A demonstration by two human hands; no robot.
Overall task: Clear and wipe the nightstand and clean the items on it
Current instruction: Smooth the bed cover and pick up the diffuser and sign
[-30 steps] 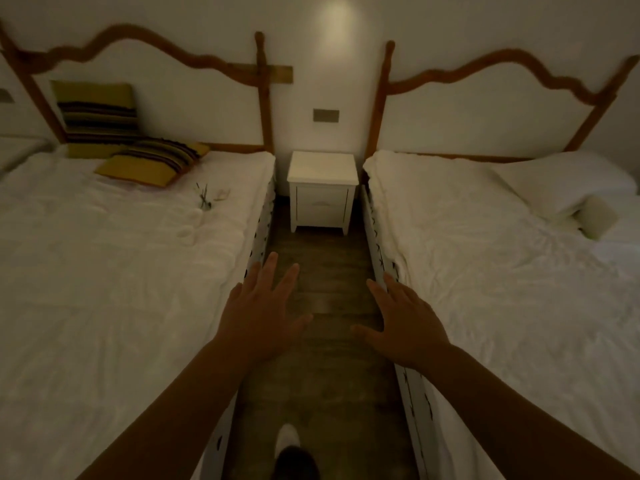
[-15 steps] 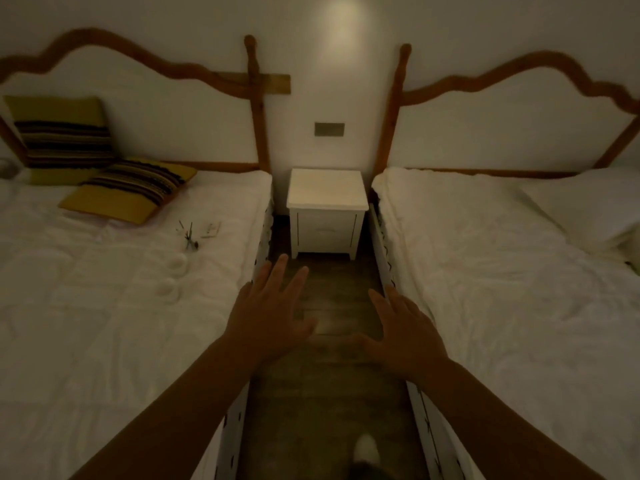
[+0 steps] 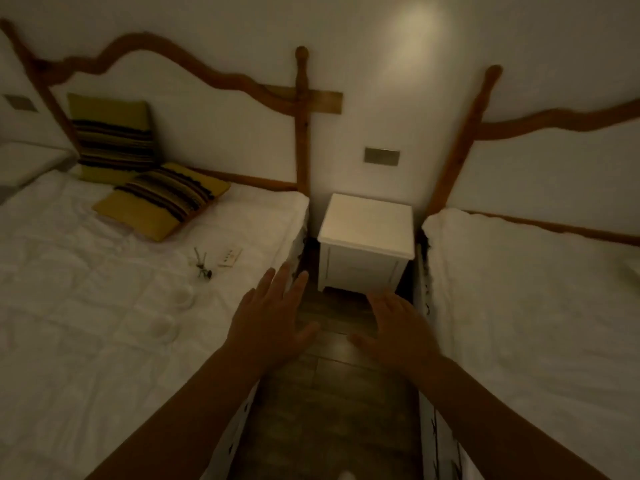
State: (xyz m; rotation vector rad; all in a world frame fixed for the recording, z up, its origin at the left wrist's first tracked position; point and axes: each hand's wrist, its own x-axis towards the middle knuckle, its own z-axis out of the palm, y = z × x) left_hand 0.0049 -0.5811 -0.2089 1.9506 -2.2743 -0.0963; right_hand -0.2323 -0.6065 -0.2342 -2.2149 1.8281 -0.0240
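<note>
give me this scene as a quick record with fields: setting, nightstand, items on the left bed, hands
setting: dim bedroom, two beds with white bedding, wooden floor between them
nightstand: white nightstand against the wall between the beds, nothing visible on its top
items on left bed: two striped yellow cushions, small card, small metal object too dim to identify
left hand: left hand open, fingers spread, holding nothing
right hand: right hand open, holding nothing
cloth: none in view
</note>
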